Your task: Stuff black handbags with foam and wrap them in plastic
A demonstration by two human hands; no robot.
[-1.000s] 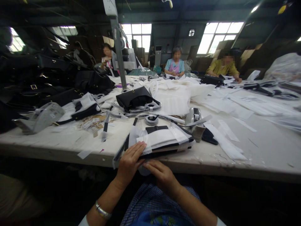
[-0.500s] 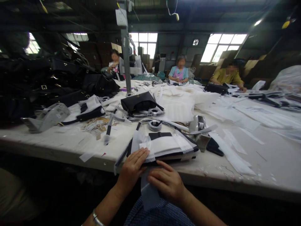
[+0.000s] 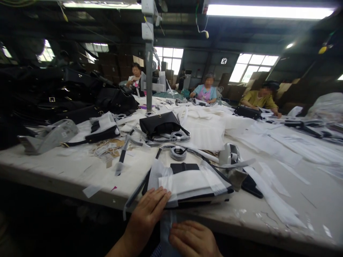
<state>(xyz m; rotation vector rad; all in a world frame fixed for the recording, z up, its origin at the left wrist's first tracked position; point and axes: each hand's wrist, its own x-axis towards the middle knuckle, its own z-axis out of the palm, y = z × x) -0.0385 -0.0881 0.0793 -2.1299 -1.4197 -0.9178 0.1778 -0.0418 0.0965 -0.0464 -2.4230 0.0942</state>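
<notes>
A black handbag (image 3: 189,203), partly wrapped in white sheets, lies at the table's front edge. My left hand (image 3: 150,212) grips its front left part, fingers on top of the white wrapping (image 3: 187,182); the thumb is mostly hidden. Below the table edge, a translucent strip (image 3: 166,232) hangs down beside my right hand (image 3: 193,237). The right fingers are bent and closed on the strip's side. Just behind the bag lies a coiled, wrapped strap (image 3: 178,153).
Another black handbag (image 3: 160,125) sits farther back, near a metal post (image 3: 149,76). Tape dispensers (image 3: 49,137) (image 3: 229,155) stand left and right. Black bags (image 3: 80,89) are piled at left. White sheets (image 3: 203,125) cover the middle. Several people work across the table (image 3: 53,164).
My view has tilted up, so the table sits lower in the picture. My right hand has moved down, away from the bag's edge, along the strip. The left hand stays on the bag.
</notes>
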